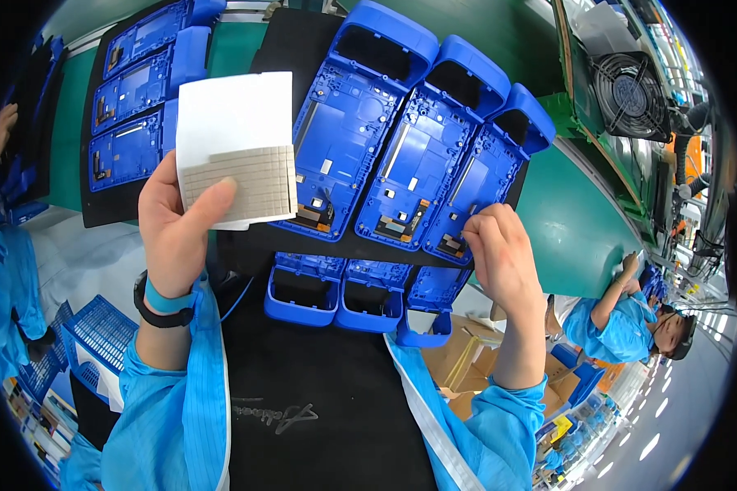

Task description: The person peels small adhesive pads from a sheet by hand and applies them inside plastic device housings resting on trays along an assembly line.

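Observation:
My left hand (174,225) grips a white backing sheet (233,110) with its thumb on top. Grey adhesive pads (262,176), scored into small strips, cover the sheet's lower half. Over the lower end of the rightmost blue plastic housing (477,192), my right hand (506,258) has its fingertips pinched together; whatever they hold is hidden. Beside that one lie a middle blue housing (422,151) and a left blue housing (344,123), partly behind the sheet. Small white pads and dark flat connectors show inside these housings.
Three smaller blue shells (303,307) line the near edge of the black mat (319,376). More housings (135,90) lie at the far left. A fan (628,94) stands at the far right, with a co-worker (610,327) below it. Another person's sleeve (8,278) is at left.

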Motion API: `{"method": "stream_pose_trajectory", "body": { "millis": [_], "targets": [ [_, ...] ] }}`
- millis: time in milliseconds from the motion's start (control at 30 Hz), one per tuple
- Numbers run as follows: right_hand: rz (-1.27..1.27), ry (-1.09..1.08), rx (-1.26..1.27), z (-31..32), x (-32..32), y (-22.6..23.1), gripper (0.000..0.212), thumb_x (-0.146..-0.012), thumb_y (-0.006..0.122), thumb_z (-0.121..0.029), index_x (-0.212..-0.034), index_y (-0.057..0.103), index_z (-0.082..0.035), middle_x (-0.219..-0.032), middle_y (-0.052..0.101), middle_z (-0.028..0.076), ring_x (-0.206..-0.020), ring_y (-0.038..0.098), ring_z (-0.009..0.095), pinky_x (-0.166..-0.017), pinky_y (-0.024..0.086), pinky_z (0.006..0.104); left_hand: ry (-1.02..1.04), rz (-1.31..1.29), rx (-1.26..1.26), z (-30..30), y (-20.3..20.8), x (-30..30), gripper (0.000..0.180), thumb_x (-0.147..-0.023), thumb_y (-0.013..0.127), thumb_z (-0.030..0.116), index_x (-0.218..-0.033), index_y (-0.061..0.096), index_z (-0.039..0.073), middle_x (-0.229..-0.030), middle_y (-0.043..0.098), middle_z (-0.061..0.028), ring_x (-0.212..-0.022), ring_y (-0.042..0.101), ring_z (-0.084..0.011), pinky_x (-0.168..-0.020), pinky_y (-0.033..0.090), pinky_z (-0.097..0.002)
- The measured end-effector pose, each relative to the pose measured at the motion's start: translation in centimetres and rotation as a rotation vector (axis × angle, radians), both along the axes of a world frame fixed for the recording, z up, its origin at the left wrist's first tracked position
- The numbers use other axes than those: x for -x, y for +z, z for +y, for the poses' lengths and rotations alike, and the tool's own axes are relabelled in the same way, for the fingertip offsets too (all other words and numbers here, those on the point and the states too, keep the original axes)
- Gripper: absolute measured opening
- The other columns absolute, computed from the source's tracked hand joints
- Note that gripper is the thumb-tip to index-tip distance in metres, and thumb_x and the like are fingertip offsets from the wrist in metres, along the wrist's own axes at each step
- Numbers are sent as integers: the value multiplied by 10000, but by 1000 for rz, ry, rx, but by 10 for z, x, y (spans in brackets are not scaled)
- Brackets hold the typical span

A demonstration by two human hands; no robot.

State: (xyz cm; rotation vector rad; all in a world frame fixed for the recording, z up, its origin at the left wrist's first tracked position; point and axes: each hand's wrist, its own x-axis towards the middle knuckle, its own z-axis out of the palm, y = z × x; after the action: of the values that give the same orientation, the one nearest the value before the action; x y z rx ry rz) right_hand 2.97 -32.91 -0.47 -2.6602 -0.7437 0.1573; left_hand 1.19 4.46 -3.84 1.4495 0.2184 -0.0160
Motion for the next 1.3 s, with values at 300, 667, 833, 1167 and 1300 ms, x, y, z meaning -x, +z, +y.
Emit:
{"method": "stream_pose_trajectory", "body": {
  "millis": [300,667,833,1167,1300],
  "targets": [
    [-2,27,55,2,2,0,108,-816,674,28,-864,590,-17,-866,562,114,-806,533,304,-735,434,389,95,-28,65,-1,-8,0,346,-953,656,156,-1223,638,-60,-1074,729,-142,-948,705,-168,-873,530,-284],
    [-154,-626,-205,-22,27,-21,189,-979,584,-83,-1112,623,45,-1014,655,136,-907,607,219,-837,485,337,-289,80,9,-5,16,-5,475,-957,654,195,-1350,559,-54,-1166,697,-146,-1049,669,-170,-913,507,-287],
    [119,-835,-578,-24,44,-52,368,-1017,589,-195,-1247,528,85,-1110,650,161,-998,605,173,-895,485,315,-276,6,92,-23,28,-3,642,-936,638,122,-1497,380,-56,-1318,617,-132,-1213,568,-183,-1049,413,-306],
    [71,-877,-1268,-74,85,-21,321,-976,584,-8,-1264,440,0,-1175,641,128,-1020,601,117,-893,474,233,-509,141,347,-43,76,-11,466,-916,647,87,-1339,537,-75,-1278,650,-175,-1170,639,-252,-1014,487,-383],
    [-38,-1024,-1120,-160,104,-31,299,-946,595,12,-1228,503,-25,-973,644,30,-891,577,64,-814,459,219,-859,356,455,-105,75,-35,456,-947,660,116,-1353,545,-59,-1289,645,-150,-1166,635,-234,-1015,488,-379]
  ]
}}
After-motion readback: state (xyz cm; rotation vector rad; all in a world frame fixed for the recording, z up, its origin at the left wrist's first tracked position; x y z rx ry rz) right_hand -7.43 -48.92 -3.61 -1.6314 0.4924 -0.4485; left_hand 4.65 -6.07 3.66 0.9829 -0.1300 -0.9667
